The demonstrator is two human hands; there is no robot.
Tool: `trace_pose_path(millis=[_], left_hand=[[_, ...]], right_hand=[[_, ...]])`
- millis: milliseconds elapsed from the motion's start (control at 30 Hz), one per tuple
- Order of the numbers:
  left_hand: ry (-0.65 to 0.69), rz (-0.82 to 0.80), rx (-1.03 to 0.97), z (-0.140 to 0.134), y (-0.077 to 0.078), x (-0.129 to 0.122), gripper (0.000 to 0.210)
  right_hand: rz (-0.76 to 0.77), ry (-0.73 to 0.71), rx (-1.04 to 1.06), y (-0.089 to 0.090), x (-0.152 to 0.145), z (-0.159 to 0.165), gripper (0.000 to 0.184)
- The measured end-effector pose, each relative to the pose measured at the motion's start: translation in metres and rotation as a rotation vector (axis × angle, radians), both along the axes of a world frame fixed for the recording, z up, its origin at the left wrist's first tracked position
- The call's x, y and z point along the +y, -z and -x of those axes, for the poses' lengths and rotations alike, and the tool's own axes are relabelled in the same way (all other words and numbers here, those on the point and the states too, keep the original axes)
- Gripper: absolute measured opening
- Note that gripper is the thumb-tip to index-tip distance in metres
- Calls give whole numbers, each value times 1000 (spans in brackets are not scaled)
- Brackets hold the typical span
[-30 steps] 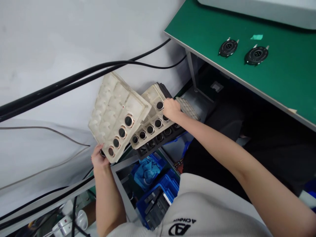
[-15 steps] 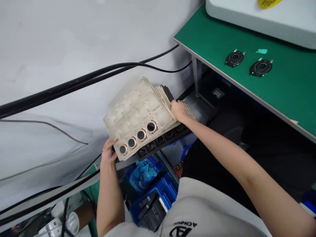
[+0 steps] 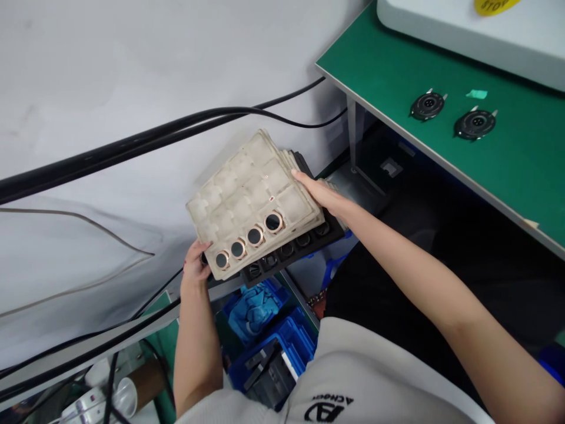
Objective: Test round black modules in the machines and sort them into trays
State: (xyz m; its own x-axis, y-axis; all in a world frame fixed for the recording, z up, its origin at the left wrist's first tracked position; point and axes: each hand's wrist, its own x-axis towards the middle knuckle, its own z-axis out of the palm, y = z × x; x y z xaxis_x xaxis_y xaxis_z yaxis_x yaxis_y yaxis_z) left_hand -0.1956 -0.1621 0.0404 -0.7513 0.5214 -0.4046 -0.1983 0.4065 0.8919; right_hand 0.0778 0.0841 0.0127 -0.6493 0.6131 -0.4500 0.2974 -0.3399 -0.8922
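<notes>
A beige moulded tray (image 3: 236,179) tops a tilted stack of similar trays, with many shallow pockets showing. Along its near edge sits a row of several round watch cases (image 3: 255,235) with rose-gold rims and dark faces. My left hand (image 3: 196,260) grips the tray's lower left corner, its thumb on top and the other fingers partly hidden. At the right edge, my right hand (image 3: 318,189) holds the side of the beige stack; a digit stretches along the rim and the rest are hidden. A black tray (image 3: 289,259) with dark round pieces lies below the beige ones.
Black cables (image 3: 185,132) run along the wall at the left. On the green table (image 3: 371,65) at right lie two dark watch bodies (image 3: 475,123) and a green scrap (image 3: 477,94). Blue bins (image 3: 304,330) stand below, one with blue cloth (image 3: 253,312).
My right hand has shifted its hold on the stack's right edge, its digit now lying straighter along the rim. The beige trays have moved slightly up; the left hand keeps its corner.
</notes>
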Motion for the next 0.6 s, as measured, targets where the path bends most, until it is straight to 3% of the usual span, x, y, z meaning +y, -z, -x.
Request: trace_pose_path(millis=[67, 133, 333, 467, 600], left_hand=[[19, -8, -20, 1, 0, 2, 46], [33, -5, -36, 1, 1, 2, 46], [42, 21, -62, 7, 11, -2, 36], [22, 28, -52, 11, 19, -4, 26], [-51, -25, 26, 15, 27, -1, 31]], right_hand=[[209, -43, 116, -5, 2, -1, 62], [288, -32, 148, -8, 1, 0, 44], [183, 72, 26, -2, -5, 9, 10], [151, 116, -19, -2, -3, 10, 3], [156, 126, -69, -2, -1, 6, 3]])
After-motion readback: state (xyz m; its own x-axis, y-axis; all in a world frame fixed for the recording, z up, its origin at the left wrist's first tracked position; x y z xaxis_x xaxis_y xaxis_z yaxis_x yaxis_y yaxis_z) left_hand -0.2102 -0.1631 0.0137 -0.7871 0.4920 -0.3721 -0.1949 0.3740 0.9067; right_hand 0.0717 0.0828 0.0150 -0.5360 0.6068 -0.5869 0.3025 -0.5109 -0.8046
